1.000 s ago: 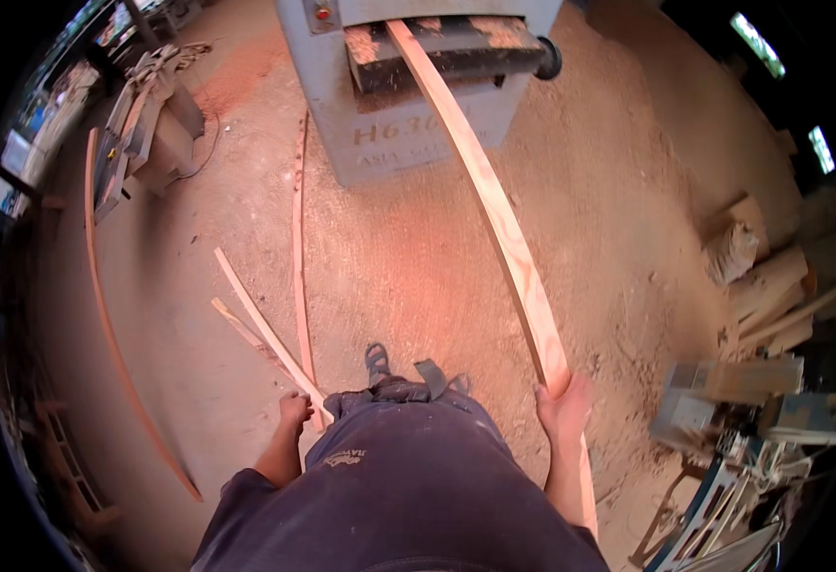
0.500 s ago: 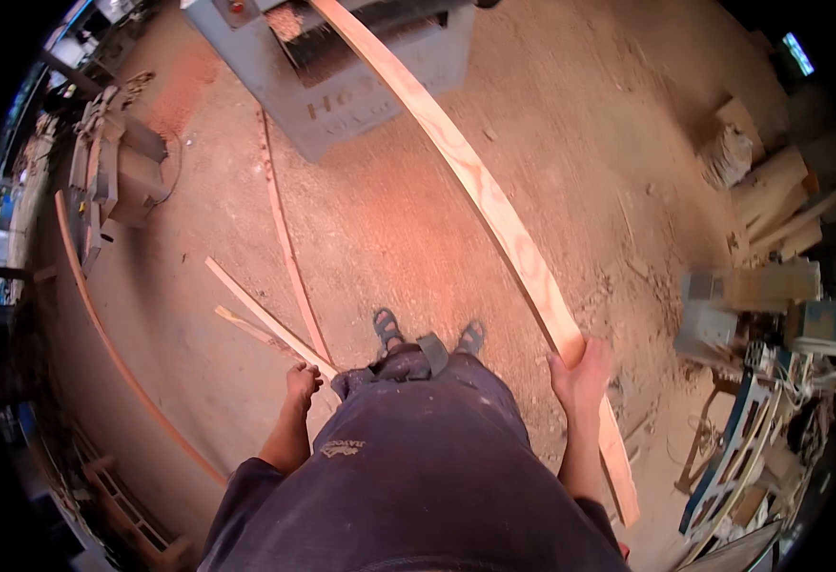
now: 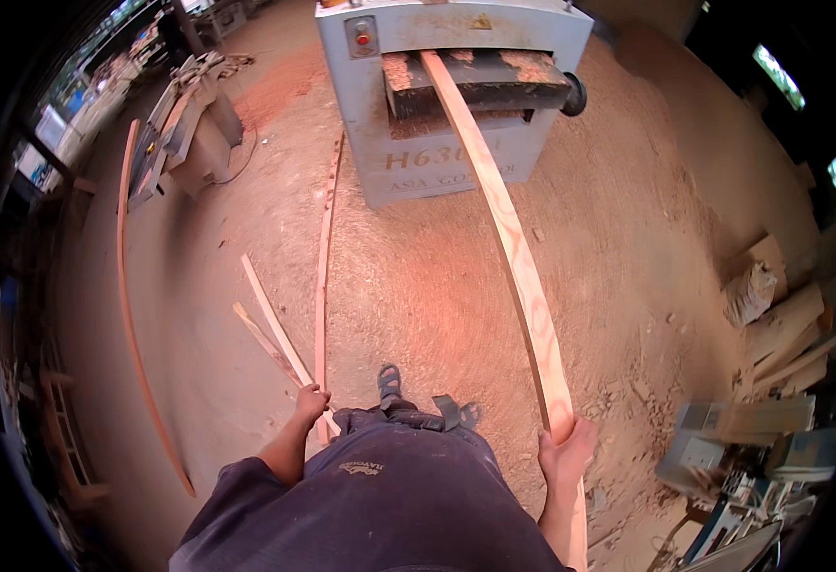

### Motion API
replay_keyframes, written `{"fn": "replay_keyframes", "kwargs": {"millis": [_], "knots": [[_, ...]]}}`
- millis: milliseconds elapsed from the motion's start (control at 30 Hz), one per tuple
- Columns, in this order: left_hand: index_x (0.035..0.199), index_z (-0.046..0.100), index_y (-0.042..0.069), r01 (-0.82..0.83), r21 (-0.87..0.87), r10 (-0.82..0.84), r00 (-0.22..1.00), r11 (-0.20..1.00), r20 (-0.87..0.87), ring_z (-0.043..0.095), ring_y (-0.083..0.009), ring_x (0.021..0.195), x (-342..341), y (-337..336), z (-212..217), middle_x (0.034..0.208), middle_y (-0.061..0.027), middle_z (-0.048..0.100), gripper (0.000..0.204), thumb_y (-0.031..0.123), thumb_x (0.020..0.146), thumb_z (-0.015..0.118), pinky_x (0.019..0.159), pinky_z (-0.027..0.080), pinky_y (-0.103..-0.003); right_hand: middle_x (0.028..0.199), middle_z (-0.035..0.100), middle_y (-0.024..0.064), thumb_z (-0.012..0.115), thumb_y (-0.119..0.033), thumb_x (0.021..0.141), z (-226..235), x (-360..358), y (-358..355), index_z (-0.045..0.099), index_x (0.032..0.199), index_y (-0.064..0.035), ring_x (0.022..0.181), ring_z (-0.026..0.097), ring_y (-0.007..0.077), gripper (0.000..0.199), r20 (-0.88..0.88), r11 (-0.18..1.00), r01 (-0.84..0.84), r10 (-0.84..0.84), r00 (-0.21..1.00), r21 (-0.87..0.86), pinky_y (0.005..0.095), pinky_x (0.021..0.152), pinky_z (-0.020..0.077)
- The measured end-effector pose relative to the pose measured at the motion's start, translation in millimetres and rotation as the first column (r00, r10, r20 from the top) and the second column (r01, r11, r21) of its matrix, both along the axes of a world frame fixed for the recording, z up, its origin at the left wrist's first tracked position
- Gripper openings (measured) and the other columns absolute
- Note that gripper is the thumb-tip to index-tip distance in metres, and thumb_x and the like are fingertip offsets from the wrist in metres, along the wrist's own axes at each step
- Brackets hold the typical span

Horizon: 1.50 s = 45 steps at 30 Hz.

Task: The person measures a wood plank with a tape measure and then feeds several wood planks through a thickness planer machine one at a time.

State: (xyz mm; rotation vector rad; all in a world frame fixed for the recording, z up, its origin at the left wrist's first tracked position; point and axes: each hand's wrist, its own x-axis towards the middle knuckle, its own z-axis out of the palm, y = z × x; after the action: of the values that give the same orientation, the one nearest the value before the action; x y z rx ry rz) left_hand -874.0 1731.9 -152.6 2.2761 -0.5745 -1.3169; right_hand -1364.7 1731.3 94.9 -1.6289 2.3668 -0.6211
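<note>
My right hand is closed around the near part of a long, pale wooden strip, which shows wavy grain on its face. The strip's far end enters the opening of a grey thickness planer ahead of me. Its near end passes under my right forearm. At my left side, my left hand has its fingers curled, and nothing shows in them. Behind that hand, a pale wooden batten and a shorter piece lie on the floor. A longer reddish batten runs beside them toward the planer.
Wood shavings sit on the planer's hood, and reddish dust covers the floor. A long, thin strip lies far left, near a boxy bench machine. Boards and a sack stand at right, above a cluttered equipment stack.
The view has swung so that more of the planer shows. My right hand still grips the strip, whose far end remains in the planer. My left hand stays low at my side.
</note>
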Motion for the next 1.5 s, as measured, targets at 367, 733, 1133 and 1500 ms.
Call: {"fn": "replay_keyframes", "kwargs": {"millis": [367,733,1133,1500], "knots": [[0.112,0.063,-0.009,0.002,0.031,-0.006,0.994,1.0,0.113,0.07,-0.0323,0.079,15.2,75.4,-39.8,0.091,-0.0284,0.067,0.048,0.02,0.074,0.067,0.071,0.055,-0.039,0.11,0.056,0.0243,0.08,-0.017,0.064,-20.5,-2.2,-28.2,0.053,0.116,0.003,0.103,0.053,0.0432,0.062,-0.021,0.986,-0.166,0.166,0.986,-0.032,0.0478,0.091,0.0435],[0.115,0.065,-0.001,-0.089,0.124,0.057,0.969,0.988,0.241,0.059,-0.0371,0.115,-11.7,82.5,-0.4,0.122,-0.0244,0.061,0.043,0.017,0.077,0.054,0.099,0.046,-0.041,0.107,0.062,0.0295,0.082,-0.033,0.07,12.6,19.5,-68.5,0.056,0.116,0.0102,0.1,0.061,0.0398,0.069,-0.12,0.958,-0.243,0.262,0.958,0.149,0.0465,0.089,0.0476],[0.113,0.065,-0.001,-0.096,0.166,0.06,0.975,0.981,0.214,0.06,-0.0378,0.112,-3.2,87.0,-26.7,0.118,-0.0254,0.062,0.042,0.019,0.077,0.057,0.098,0.047,-0.043,0.115,0.058,0.0255,0.081,-0.021,0.067,-29.0,10.6,-76.4,0.052,0.125,0.0042,0.106,0.056,0.0405,0.069,-0.096,0.937,-0.34,0.332,0.938,-0.084,0.0438,0.094,0.0444],[0.122,0.055,-0.011,-0.192,0.035,0.192,0.981,0.981,-0.005,0.067,-0.0282,0.063,-5.1,71.6,-67.0,0.083,-0.0232,0.066,0.051,0.008,0.075,0.064,0.054,0.054,-0.036,0.11,0.054,0.0226,0.082,-0.013,0.062,-4.3,13.8,-38.3,0.047,0.127,0.0005,0.108,0.051,0.0422,0.075,-0.006,0.993,-0.107,0.107,0.994,0.042,0.0485,0.095,0.0418]]}}
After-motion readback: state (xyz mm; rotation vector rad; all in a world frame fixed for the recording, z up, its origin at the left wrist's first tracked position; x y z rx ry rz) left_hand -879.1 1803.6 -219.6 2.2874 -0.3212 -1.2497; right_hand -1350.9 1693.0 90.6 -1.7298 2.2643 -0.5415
